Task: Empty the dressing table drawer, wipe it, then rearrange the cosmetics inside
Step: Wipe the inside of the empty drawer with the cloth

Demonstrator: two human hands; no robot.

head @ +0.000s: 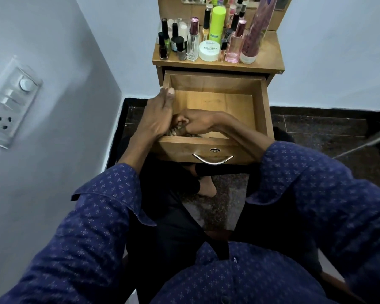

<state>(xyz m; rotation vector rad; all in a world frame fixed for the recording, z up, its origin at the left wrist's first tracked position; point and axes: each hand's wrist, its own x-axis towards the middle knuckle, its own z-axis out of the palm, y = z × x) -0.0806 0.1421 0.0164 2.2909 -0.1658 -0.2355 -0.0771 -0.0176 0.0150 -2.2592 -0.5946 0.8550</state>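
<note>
Under both hands (180,119), small cosmetics (176,131)

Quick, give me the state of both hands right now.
Left hand: open, fingers fairly straight, cupped against the small items at the drawer's front-left corner.
Right hand: fingers curled round some of those small items.

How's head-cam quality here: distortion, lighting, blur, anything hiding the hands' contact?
Head view: strong wide-angle bending at the edges, switch panel slanted and smeared; dim, bluish light; drawer floor lit, its front-left corner in shadow; bottles on the tabletop fairly sharp; left hand and right hand overlap there, small items between them soft, unidentifiable.
</note>
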